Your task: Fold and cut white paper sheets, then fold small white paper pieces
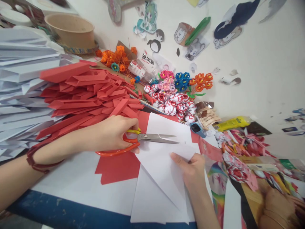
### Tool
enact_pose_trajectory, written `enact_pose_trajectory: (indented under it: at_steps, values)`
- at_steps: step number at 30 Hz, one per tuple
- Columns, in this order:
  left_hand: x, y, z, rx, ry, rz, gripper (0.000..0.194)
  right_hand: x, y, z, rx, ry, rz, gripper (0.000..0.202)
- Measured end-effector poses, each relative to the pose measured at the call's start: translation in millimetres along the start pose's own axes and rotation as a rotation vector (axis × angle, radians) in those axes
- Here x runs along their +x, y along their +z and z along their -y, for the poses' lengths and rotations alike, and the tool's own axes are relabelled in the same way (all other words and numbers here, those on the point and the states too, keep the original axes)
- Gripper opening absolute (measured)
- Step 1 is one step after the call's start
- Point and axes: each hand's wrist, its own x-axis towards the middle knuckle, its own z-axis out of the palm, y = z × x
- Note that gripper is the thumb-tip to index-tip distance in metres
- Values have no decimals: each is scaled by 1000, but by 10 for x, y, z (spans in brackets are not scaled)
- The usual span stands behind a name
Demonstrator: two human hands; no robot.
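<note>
Left hand [119, 129] is gripping red-handled steel scissors [145, 137], right hand [194, 170] is pinching flat white paper [164, 167] — cut apparently incomplete; folded red paper strips [82, 92] are lying seemingly finished at ten o'clock.

A blue table [71, 214] bears white paper [71, 179], red folded strips [82, 103] and white folded strips [21, 76].

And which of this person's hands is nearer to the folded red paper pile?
The left hand, gripping the scissors just in front of the red pile. The right hand holds white paper, farther off to the right.
</note>
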Motion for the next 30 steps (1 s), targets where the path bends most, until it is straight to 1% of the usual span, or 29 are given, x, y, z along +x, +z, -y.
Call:
enact_pose_trajectory:
  at_steps: [4,11,18,24,30]
  values:
    - [-5,1,13,-12,3,0,33,0,-3,8,-8,-5,5,25]
    - [0,2,25,17,0,-18,36,-1,-9,-2,-2,6,6,25]
    - [15,35,76,40,20,-27,35,2,-21,-11,-16,22,15,27]
    - [32,24,56,60,26,-21,33,3,-29,-17,-17,19,15,27]
    - [39,21,62,37,46,-26,28,8,-32,-15,-54,11,14,27]
